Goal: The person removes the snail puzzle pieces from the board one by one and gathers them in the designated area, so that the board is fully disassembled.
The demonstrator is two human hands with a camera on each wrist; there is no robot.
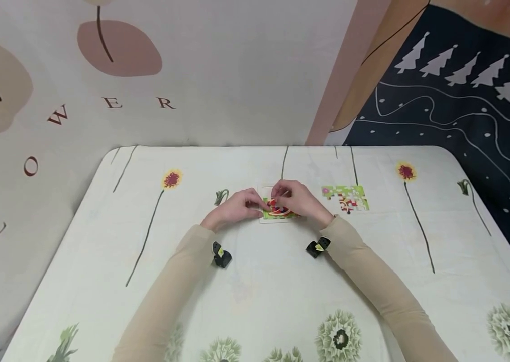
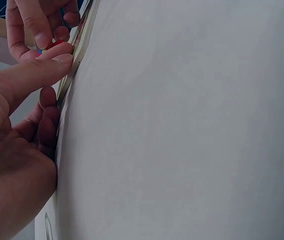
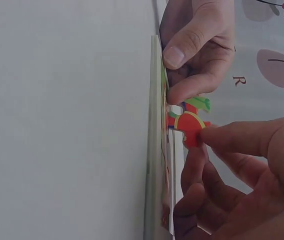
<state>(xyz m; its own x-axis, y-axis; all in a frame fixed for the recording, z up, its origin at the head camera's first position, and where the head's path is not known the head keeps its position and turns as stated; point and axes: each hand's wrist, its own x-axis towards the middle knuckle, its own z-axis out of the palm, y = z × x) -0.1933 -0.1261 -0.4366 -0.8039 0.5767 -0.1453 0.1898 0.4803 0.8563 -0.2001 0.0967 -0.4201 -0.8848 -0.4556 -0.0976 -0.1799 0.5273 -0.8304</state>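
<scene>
A jigsaw puzzle in a thin, pale-edged tray [image 1: 277, 221] lies between the hands, its printed picture red, green and yellow. My right hand [image 1: 302, 200] is over it, and in the right wrist view thumb and finger pinch a red, yellow and green puzzle piece [image 3: 188, 125]. That piece stands tilted up from the tray's surface. At the tray's left side, my left hand [image 1: 242, 205] rests with fingers loosely extended, thumb and fingertips touching the puzzle. Part of the picture is hidden beneath both hands.
A cluster of green and red puzzle pieces [image 1: 355, 192] lies on the table just right of the right hand. A white cloth printed with flowers [image 1: 264, 281] covers the table. Printed fabric [image 1: 236, 75] hangs behind its far edge.
</scene>
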